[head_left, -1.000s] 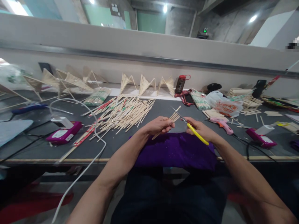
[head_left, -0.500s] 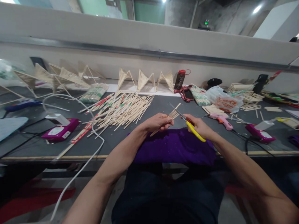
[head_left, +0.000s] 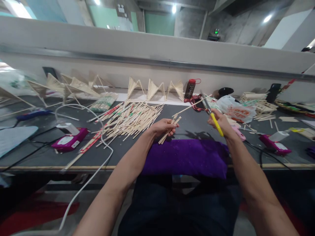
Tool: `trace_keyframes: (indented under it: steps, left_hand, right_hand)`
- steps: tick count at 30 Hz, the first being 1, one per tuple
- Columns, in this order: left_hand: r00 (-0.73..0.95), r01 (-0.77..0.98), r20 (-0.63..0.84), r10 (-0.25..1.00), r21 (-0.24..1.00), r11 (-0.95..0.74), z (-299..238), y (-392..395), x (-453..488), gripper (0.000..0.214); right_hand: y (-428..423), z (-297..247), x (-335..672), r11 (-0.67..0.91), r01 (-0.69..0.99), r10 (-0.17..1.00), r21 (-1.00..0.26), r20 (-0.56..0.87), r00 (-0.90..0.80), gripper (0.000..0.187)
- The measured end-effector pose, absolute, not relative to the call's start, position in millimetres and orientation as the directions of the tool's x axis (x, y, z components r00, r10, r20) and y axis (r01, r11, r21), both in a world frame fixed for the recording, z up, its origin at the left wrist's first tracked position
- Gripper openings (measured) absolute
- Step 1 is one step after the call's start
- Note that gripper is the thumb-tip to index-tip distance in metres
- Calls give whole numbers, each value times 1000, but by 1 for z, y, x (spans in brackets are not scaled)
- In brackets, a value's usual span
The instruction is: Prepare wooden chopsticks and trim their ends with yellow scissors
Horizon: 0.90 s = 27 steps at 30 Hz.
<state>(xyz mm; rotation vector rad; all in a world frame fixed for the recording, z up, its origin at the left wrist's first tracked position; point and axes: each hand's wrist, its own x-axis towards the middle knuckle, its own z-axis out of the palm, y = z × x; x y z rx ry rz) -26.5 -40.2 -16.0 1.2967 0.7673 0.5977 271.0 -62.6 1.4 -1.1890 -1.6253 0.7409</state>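
Note:
My left hand (head_left: pixel 165 127) is closed around several thin wooden sticks (head_left: pixel 162 140) whose ends stick out on both sides of the fingers. My right hand (head_left: pixel 220 120) grips scissors (head_left: pixel 216 124) with yellow handles, the blades pointing up and away and blurred by motion. One longer stick (head_left: pixel 189 107) slants from just above the left hand's bundle up to the scissor blades; whether the blades or my right fingers hold it I cannot tell. Below both hands a purple cloth (head_left: pixel 184 157) lies over the table's front edge.
A big pile of loose sticks (head_left: pixel 137 119) lies left of my hands. Behind stand twisted stick models (head_left: pixel 154 90) and a red-capped bottle (head_left: pixel 190 88). At right are a plastic bag (head_left: pixel 236 108), a pink glue gun (head_left: pixel 238 132) and a magenta power box (head_left: pixel 275 144). A white cable (head_left: pixel 81 185) crosses at left.
My right hand with the scissors has moved up and right, away from the left hand. One stick now stretches apart from the bundle toward the blades. The view has tilted up slightly.

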Motion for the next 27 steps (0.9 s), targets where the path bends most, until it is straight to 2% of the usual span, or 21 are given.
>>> trace_keyframes:
  steps: [3,5,7,10,14,17,21,27]
  left_hand:
    - [488,-97,-165,857,966,241,-22,-29,-21,15]
    - [372,-232,-120,920,948,218,-23,-21,-19,15]
    - [257,-353,-62,965,923,153,-22,-14,-22,18]
    - [144,-430,15,989,901,49,-22,-5,-33,19]
    - [189,-410,72,979,912,12,-25,-1,-44,18]
    - [261,-377,107,959,926,0,-28,-4,-40,20]
    - [352,-341,173,920,939,-47,-28,-12,-29,26]
    - [429,-313,110,897,949,33,-23,-21,-29,24]
  right_hand:
    - [-53,3,271,256,241,958,-936,279,68,55]
    - [-48,3,264,217,198,972,-956,230,45,56]
    - [-46,1,254,210,231,978,-950,206,-40,56]
    - [-49,1,243,287,399,957,-871,247,-150,58]
    - [-61,9,236,402,727,903,-556,371,-216,52]
    - [-72,21,228,397,848,897,-352,346,-276,52]
    - [-82,33,216,423,878,875,-225,352,-332,54]
    - [-83,41,210,447,883,855,-146,361,-373,55]
